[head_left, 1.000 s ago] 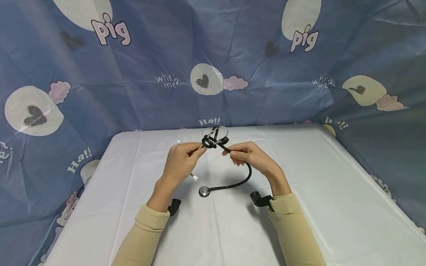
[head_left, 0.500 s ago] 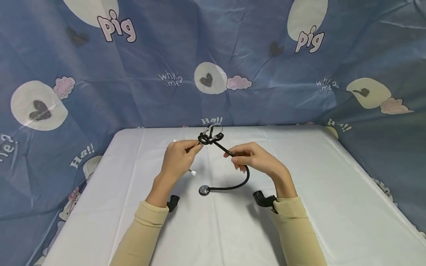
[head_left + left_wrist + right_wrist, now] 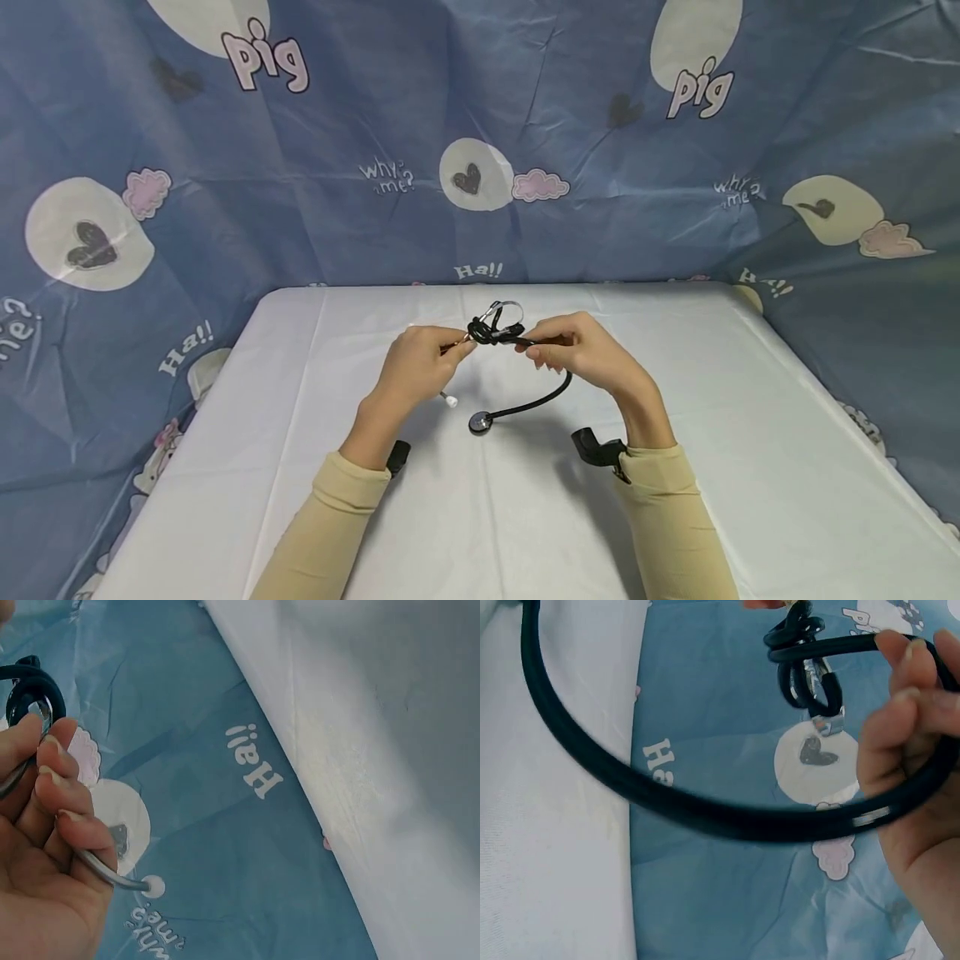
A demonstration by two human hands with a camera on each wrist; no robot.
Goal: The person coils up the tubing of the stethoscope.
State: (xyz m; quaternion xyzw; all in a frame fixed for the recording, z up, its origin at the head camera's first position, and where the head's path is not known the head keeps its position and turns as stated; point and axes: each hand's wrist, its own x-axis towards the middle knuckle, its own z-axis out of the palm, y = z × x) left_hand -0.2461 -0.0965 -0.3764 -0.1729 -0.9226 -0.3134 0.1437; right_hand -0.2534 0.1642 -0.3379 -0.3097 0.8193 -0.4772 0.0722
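Note:
A black stethoscope is held up between both hands over the white table. My left hand [image 3: 420,362] grips its metal ear tubes [image 3: 105,871]; a white ear tip [image 3: 154,886] pokes out past the fingers. Between the hands the black tubing is wound into a knot [image 3: 487,332], with a metal spring loop [image 3: 512,310] standing above it. My right hand [image 3: 581,350] pinches the tubing just right of the knot. From there the tubing [image 3: 757,825] curves down and back to the round chest piece [image 3: 481,423], which hangs low, close over the table.
The white-covered table [image 3: 750,400] spreads out on all sides of the hands. Behind it hangs a blue printed cloth [image 3: 337,225]. Black camera mounts [image 3: 597,448] sit at both wrists, below the sleeves.
The left hand and the knot have shifted right, and the hands are closer together than half a second ago. The chest piece has swung slightly right.

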